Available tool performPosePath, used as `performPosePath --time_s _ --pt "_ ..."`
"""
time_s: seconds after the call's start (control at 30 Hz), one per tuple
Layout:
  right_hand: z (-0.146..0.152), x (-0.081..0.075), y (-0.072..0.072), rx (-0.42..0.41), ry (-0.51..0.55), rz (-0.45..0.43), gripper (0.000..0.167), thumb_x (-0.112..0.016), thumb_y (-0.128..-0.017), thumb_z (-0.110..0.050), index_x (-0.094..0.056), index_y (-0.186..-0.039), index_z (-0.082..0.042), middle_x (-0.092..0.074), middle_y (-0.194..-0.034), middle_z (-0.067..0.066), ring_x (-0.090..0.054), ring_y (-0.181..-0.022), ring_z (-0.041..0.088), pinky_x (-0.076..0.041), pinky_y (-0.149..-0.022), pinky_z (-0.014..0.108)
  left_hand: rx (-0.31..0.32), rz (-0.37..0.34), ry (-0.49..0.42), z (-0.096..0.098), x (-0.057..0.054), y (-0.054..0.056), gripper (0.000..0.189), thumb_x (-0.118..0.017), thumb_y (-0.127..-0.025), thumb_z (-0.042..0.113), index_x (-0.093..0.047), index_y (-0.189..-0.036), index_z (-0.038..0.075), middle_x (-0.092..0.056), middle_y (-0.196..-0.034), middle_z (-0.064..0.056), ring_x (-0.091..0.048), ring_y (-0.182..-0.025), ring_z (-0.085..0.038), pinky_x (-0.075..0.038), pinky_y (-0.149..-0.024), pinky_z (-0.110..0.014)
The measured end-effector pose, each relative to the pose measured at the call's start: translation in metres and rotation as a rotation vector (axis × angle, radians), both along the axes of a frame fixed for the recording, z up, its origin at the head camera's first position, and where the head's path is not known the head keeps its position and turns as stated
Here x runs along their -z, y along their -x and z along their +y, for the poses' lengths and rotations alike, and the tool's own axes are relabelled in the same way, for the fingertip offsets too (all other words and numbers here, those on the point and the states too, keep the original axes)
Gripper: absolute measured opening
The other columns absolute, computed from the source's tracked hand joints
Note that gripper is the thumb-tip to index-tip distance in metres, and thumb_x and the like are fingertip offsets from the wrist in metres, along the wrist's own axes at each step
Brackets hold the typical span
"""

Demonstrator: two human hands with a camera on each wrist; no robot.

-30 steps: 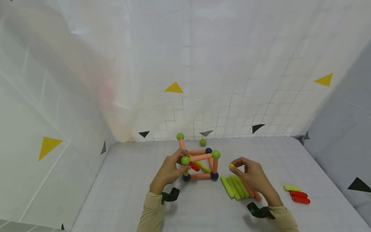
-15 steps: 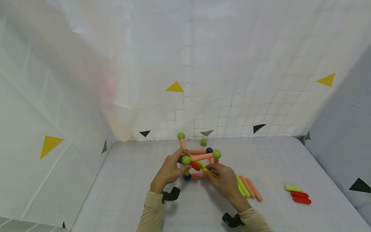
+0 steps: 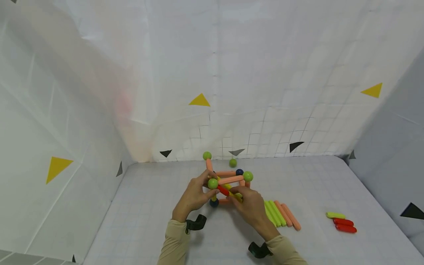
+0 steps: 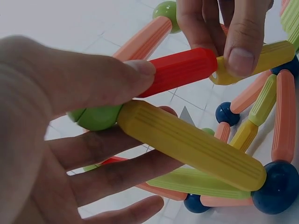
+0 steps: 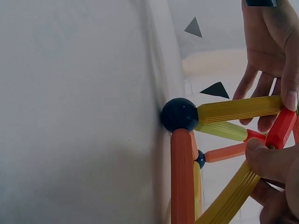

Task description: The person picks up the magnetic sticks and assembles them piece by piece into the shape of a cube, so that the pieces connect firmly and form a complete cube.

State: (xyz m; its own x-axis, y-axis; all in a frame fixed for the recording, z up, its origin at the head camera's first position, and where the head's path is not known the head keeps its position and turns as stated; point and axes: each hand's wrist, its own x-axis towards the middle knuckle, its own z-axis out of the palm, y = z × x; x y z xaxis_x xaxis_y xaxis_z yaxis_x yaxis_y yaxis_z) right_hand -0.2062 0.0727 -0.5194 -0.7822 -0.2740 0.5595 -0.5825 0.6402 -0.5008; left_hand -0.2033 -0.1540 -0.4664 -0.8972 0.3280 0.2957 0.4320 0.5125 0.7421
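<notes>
A frame of magnetic sticks and balls stands on the table, with a green ball [image 3: 213, 183] at its near upper left corner. My left hand [image 3: 194, 193] holds that corner, its thumb on a short red stick [image 4: 184, 70] that joins the ball. From the same ball a yellow stick [image 4: 191, 144] runs down to a dark blue ball [image 4: 275, 189]. My right hand [image 3: 251, 204] pinches another yellow stick [image 4: 280, 53] between thumb and fingers. One end of it meets the red stick's free end; its other end points towards a lower dark blue ball.
Right of the frame lie several light green sticks [image 3: 276, 213] and two orange sticks [image 3: 290, 216]. Further right are two red sticks [image 3: 346, 228] and a short light green one [image 3: 335, 215]. A loose green ball [image 3: 233, 162] sits at the back, near the wall sheet [image 3: 265, 73].
My right hand has moved left from beside the loose sticks to the frame, bringing the yellow stick to the red stick's end. The left hand has stayed at its corner.
</notes>
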Motion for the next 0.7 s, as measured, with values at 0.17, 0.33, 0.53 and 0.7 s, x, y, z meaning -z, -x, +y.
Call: performPosePath --time_s 0.17,0.33,0.53,0.7 --pt "0.003 -0.004 -0.005 -0.015 -0.028 -0.063 0.029 -0.093 -0.082 -0.011 -0.079 -0.107 -0.011 -0.079 -0.095 0.005 -0.059 -0.064 0.007 -0.048 -0.058 0.02 0.003 -0.001 -0.004 0.0 0.0 0.0 0.037 -0.081 -0.094 0.008 -0.061 -0.125 0.01 -0.078 -0.118 -0.002 -0.075 -0.1 -0.018 -0.06 -0.087 -0.041" --pt "0.008 -0.01 -0.011 -0.056 -0.01 -0.092 0.026 -0.093 -0.082 -0.009 -0.078 -0.103 -0.008 -0.065 -0.091 0.004 -0.047 -0.066 0.005 -0.044 -0.058 0.019 -0.001 0.004 0.007 0.001 0.0 0.0 0.036 -0.082 -0.095 0.013 -0.061 -0.124 0.014 -0.078 -0.116 -0.001 -0.076 -0.098 -0.017 -0.06 -0.088 -0.04" --pt "0.013 -0.012 -0.013 -0.07 -0.016 -0.132 0.023 -0.091 -0.084 -0.009 -0.076 -0.102 -0.007 -0.061 -0.09 0.006 -0.051 -0.067 0.011 -0.044 -0.058 0.02 0.0 -0.029 -0.019 -0.001 -0.001 -0.001 0.04 -0.082 -0.094 0.009 -0.059 -0.126 0.008 -0.077 -0.118 -0.006 -0.077 -0.099 -0.022 -0.061 -0.09 -0.052" --pt "0.013 -0.011 -0.013 -0.052 -0.046 -0.139 0.024 -0.092 -0.083 -0.012 -0.078 -0.102 -0.008 -0.064 -0.091 0.004 -0.056 -0.066 0.016 -0.045 -0.058 0.02 0.005 -0.03 -0.026 0.0 0.0 0.0 0.038 -0.082 -0.094 0.01 -0.06 -0.125 0.012 -0.077 -0.119 -0.007 -0.078 -0.1 -0.024 -0.06 -0.091 -0.055"
